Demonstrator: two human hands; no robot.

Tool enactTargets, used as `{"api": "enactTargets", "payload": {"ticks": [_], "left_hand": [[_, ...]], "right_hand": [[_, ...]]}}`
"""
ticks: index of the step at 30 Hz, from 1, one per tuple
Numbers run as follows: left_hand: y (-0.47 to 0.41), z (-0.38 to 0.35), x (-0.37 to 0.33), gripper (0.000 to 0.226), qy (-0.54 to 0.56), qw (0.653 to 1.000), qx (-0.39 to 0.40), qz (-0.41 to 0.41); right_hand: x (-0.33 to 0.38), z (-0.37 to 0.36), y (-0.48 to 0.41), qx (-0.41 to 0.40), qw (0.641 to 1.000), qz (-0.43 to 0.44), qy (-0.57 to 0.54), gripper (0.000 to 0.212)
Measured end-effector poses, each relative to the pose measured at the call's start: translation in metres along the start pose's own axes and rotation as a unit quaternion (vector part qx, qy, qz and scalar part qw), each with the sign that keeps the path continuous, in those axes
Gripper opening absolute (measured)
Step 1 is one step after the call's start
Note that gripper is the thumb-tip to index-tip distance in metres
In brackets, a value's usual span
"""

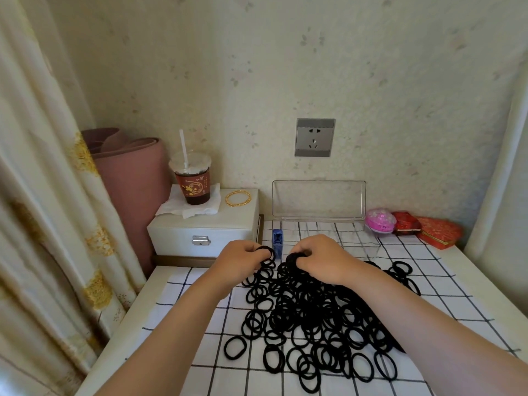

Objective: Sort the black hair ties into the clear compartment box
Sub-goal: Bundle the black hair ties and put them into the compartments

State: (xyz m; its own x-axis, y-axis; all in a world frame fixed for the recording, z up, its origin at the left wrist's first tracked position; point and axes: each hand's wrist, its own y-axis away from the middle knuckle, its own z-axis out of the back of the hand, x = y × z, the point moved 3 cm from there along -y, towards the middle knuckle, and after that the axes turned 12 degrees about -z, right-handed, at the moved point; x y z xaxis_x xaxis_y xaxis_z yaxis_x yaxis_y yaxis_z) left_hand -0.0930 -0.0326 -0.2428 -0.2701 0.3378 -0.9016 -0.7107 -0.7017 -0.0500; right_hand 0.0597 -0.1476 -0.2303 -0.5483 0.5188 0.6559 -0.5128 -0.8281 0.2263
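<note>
Hanging down the left edge of the frame is a cream curtain (pixel 43 195), with a rolled pink mat (pixel 134 178) beside it. A white drawer box (pixel 200 232) carries a lidded drink cup (pixel 193 181) and gold bangles (pixel 238 198). At frame centre, the left hand (pixel 243 260) has its fingers curled round a few black hair ties (pixel 308 315) at the top edge of the pile. The pile lies on the checked cloth (pixel 200 352) covering the table (pixel 137 310). The right hand (pixel 323 260) grips a bunch of ties just beside the left hand. Behind both hands stands the clear compartment box (pixel 318 201), lid upright against the wall. A pink case (pixel 380 220) and red boxes (pixel 428 228) sit at right.
</note>
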Motion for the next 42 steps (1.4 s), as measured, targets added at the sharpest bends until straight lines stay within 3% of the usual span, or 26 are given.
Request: {"api": "enactTargets", "payload": {"ticks": [3,6,9,13,17,21,23,31,36,38,40,42], "left_hand": [[-0.001,-0.002,0.003,0.013,0.009,1.0,-0.011,0.014],[-0.001,-0.005,0.003,0.008,0.008,1.0,-0.018,0.02],[0.0,-0.008,-0.003,0.012,0.082,0.996,0.009,0.036],[0.002,-0.014,-0.012,0.026,0.185,0.977,0.091,0.048],[0.006,-0.016,-0.017,0.034,0.252,0.96,0.112,0.052],[0.007,-0.014,-0.013,0.025,0.121,0.983,0.14,-0.002],[0.006,-0.011,-0.011,0.016,0.111,0.984,0.139,-0.006],[0.006,-0.009,-0.017,0.015,0.076,0.989,0.117,-0.045],[0.005,-0.014,-0.013,0.021,0.024,0.995,0.088,-0.043],[0.002,-0.015,-0.003,0.021,-0.076,0.992,0.082,-0.06],[0.001,-0.018,0.008,0.024,-0.245,0.956,0.117,-0.11],[0.001,-0.024,0.014,0.025,-0.332,0.92,0.15,-0.142]], "right_hand": [[0.004,0.004,0.002,0.004,0.997,-0.02,-0.07,0.021],[0.011,0.005,0.005,0.051,0.976,-0.028,-0.209,0.026],[0.019,0.0,0.009,0.097,0.953,-0.017,-0.287,0.025],[0.022,-0.002,0.009,0.033,0.971,-0.024,-0.234,0.029],[0.023,-0.001,0.01,-0.008,0.984,-0.035,-0.175,0.028],[0.024,-0.002,0.013,-0.002,0.994,-0.035,-0.101,0.019],[0.021,0.0,0.012,0.017,0.994,-0.042,-0.097,0.011],[0.007,0.001,0.007,0.167,0.934,-0.114,-0.296,0.023],[-0.002,0.0,0.002,0.14,0.941,-0.15,-0.269,0.027],[-0.005,0.001,0.0,0.106,0.952,-0.155,-0.241,0.034],[-0.007,0.004,0.0,0.086,0.959,-0.15,-0.224,0.037],[-0.006,0.005,0.001,0.082,0.963,-0.143,-0.211,0.034]]}}
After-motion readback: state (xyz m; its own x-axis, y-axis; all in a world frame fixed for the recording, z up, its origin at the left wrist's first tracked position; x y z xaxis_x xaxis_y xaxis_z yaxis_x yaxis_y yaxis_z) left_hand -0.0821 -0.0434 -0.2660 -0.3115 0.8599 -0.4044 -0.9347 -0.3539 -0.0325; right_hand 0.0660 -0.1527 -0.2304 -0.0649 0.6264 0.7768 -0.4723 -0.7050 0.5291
